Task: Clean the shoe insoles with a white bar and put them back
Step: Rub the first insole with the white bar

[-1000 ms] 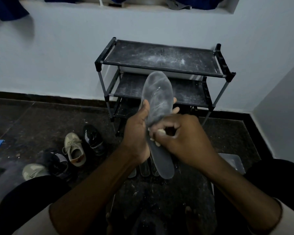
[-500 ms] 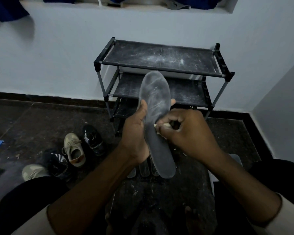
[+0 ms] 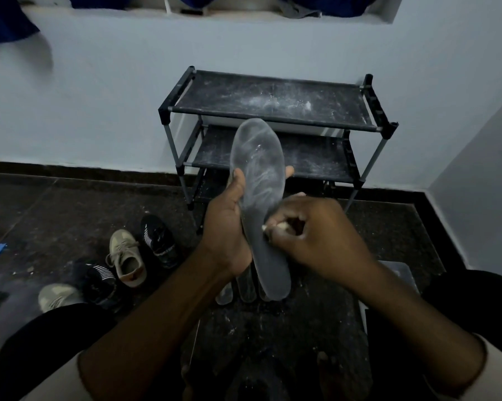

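White wall (image 3: 99,96) stands behind the black shoe rack (image 3: 273,102), and the dark floor (image 3: 56,212) lies under it. The rack has flat shelves with white dust on them.

Left of the rack and nearer to me, four shoes sit on the floor. A black shoe (image 3: 158,238) is closest to the rack, with a tan shoe (image 3: 128,259) just beside it. Then come a striped shoe (image 3: 99,277) and a pale shoe (image 3: 57,295), which is farthest from the rack.

In front of the rack I hold up a grey insole (image 3: 261,180). Its toe end points up at the rack and its heel end points down to me. It has pale smears on it. More insoles (image 3: 245,287) lie on the floor in front of the rack, partly hidden behind the one I hold.

My left hand (image 3: 226,233) grips the insole around its middle, thumb on the front. My right hand (image 3: 316,235) is curled tight and pinches a small white bar (image 3: 273,226). The tip of the bar sits right against the insole's right edge.
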Tool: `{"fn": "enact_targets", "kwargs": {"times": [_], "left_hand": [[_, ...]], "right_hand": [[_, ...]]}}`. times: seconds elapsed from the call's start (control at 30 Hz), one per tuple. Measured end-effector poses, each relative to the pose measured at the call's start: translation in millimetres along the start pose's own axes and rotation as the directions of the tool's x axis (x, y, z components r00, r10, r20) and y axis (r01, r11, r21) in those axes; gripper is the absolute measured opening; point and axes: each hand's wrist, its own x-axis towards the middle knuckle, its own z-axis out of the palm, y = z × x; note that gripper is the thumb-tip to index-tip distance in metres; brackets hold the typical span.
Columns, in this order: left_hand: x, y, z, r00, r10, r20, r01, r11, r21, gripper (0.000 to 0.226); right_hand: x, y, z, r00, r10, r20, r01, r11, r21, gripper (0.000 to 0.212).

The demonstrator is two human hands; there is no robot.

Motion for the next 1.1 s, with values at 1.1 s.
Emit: {"fn": "enact_targets", "kwargs": {"times": [1.1], "left_hand": [[0.9, -2.4, -1.4, 0.996, 0.048, -0.071, -0.042, 0.995, 0.087, 0.061]], "right_hand": [[0.7, 0.6, -1.9, 0.997, -0.024, -0.074, 0.02, 0.998, -0.053, 0.004]]}}
